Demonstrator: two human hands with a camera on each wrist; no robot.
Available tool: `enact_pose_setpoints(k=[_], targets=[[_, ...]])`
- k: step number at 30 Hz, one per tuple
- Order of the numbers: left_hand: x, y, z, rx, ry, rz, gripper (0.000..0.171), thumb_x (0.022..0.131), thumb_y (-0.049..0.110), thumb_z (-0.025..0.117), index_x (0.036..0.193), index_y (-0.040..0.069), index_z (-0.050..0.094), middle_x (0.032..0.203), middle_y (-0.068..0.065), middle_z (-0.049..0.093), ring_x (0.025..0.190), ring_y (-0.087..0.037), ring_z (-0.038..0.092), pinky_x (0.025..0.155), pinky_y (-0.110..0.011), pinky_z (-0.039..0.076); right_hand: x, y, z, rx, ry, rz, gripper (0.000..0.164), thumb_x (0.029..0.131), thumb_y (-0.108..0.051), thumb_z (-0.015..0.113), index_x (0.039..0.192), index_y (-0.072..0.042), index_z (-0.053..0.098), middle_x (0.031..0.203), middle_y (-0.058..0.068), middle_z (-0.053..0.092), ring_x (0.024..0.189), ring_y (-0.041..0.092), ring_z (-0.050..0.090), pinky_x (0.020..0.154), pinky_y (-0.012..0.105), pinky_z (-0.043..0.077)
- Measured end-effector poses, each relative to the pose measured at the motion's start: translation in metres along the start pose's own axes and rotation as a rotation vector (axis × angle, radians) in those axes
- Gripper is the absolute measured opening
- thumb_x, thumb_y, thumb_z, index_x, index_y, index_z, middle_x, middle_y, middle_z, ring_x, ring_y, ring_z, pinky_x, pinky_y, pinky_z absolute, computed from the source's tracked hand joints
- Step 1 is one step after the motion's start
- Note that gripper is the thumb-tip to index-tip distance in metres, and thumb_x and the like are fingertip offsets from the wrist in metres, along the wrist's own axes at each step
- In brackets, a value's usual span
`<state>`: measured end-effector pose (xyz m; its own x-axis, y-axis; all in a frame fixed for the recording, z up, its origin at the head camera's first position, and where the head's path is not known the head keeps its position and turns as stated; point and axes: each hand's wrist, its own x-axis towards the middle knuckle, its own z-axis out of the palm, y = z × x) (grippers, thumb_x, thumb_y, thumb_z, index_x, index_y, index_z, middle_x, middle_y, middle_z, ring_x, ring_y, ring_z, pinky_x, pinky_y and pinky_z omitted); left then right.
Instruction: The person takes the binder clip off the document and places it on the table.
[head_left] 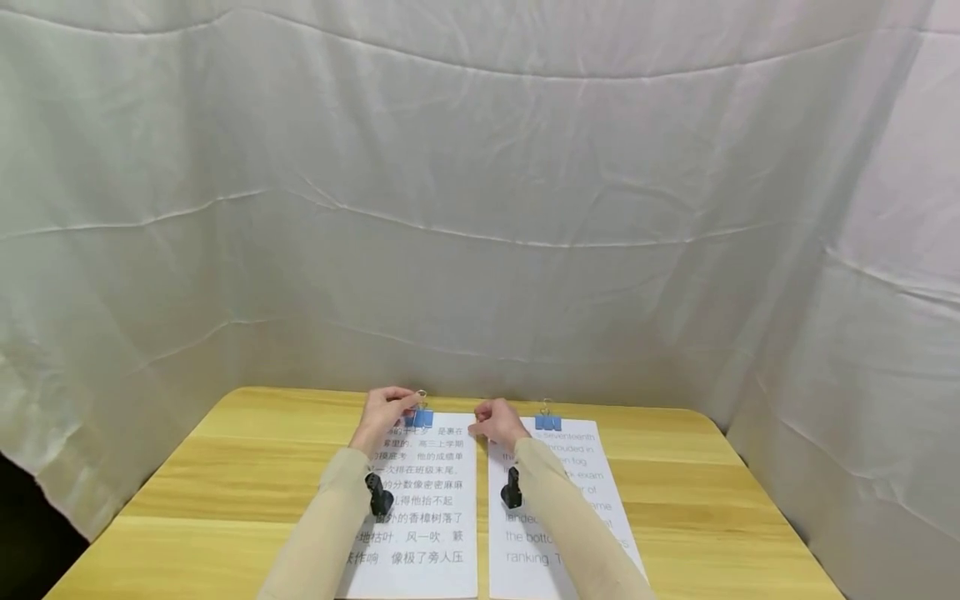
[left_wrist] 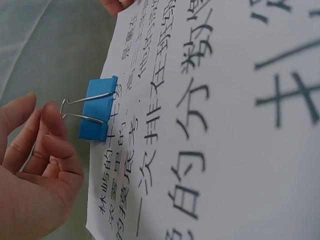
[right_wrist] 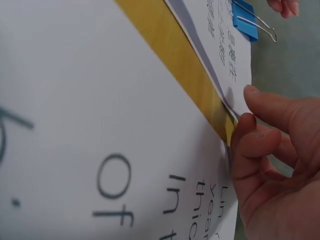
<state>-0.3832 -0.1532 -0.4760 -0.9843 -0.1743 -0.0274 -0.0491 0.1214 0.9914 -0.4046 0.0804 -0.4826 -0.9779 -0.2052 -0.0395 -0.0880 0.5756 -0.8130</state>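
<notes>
Has blue binder clip point(left_wrist: 98, 110) beside narrow-fingered left hand point(head_left: 381, 414); perhaps steadies Chinese-printed paper point(head_left: 427, 510) at fingertips of right hand point(head_left: 498, 422), cannot tell whether pinching.

On my head feed, a pale, creased cloth point(head_left: 480, 183) fills the upper frame and hangs down both sides, long fold lines running across it. I see the yellow, wood-grained table point(head_left: 697, 500) spanning the lower part, its far corners rounded. At the lower left edge, a dark area point(head_left: 33, 533) shows below the cloth's hem.
</notes>
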Motion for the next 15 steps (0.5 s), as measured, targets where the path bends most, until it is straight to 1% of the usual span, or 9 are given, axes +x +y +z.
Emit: enact_pose_setpoints(k=[3,6,11,15], targets=[[-0.0018,-0.0016,-0.0011,-0.010,-0.003,0.005,0.024,0.091,0.021,0.070,0.108,0.004,0.071,0.102,-0.015,0.071,0.084,-0.023,0.064,0.068,-0.030,0.047,0.0015,0.0024,0.0013,-0.016,-0.004,-0.005,0.049,0.081,-0.010,0.078,0.125,0.004,0.062,0.099,0.008,0.065,0.082,0.016,0.058,0.062,0.025,0.050],[-0.0038,-0.0031,-0.0028,-0.009,-0.011,0.009,0.027,0.092,0.025,0.069,0.109,0.004,0.071,0.106,-0.018,0.070,0.088,-0.026,0.063,0.071,-0.032,0.046,0.0020,0.0038,0.0038,-0.022,-0.007,-0.007,0.049,0.081,-0.010,0.078,0.125,0.004,0.063,0.101,0.009,0.066,0.082,0.015,0.058,0.063,0.024,0.050],[-0.0049,-0.0040,-0.0048,-0.004,-0.019,0.008,0.033,0.092,0.032,0.068,0.111,0.005,0.071,0.108,-0.017,0.070,0.089,-0.023,0.063,0.075,-0.033,0.045,0.0026,0.0040,0.0075,-0.052,-0.002,-0.022,0.047,0.081,-0.009,0.078,0.124,0.003,0.064,0.103,0.009,0.065,0.085,0.017,0.056,0.064,0.025,0.050],[-0.0049,-0.0021,-0.0054,-0.012,-0.025,0.016,0.035,0.092,0.034,0.068,0.112,0.006,0.071,0.102,-0.012,0.071,0.087,-0.022,0.062,0.075,-0.034,0.046,0.0030,0.0024,0.0079,-0.061,0.020,-0.024,0.041,0.079,-0.007,0.079,0.116,0.002,0.065,0.099,0.008,0.062,0.085,0.018,0.054,0.065,0.027,0.049]])
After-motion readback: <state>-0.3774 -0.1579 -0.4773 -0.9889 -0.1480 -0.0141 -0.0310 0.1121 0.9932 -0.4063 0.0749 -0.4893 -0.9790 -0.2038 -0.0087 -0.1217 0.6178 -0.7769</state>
